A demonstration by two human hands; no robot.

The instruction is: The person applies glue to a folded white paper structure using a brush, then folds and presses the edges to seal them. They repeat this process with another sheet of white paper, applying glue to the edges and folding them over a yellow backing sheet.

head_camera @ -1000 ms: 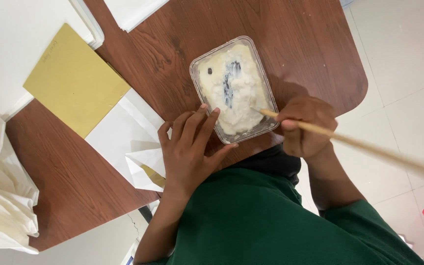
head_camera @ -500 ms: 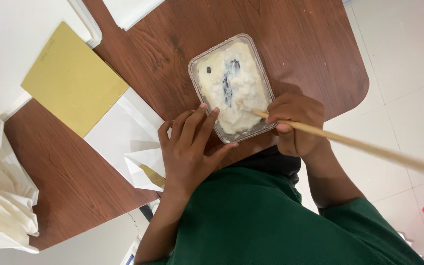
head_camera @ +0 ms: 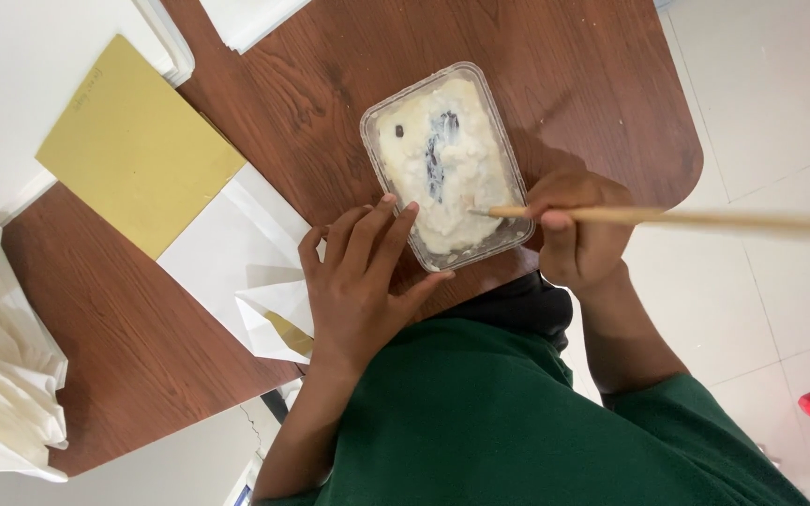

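The right hand (head_camera: 578, 230) is swinging the long wooden stick (head_camera: 667, 218) from a slant into a nearly level line across the picture, and its tip is now sitting further in over the white mash in the clear plastic container (head_camera: 445, 164), where a moment ago it was only reaching the near corner. The hand itself is edging closer along the container's side.

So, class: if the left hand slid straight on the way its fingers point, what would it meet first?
The left hand already rests its fingertips against the clear plastic container, so it would press into that wall first, then probably the white mash inside.
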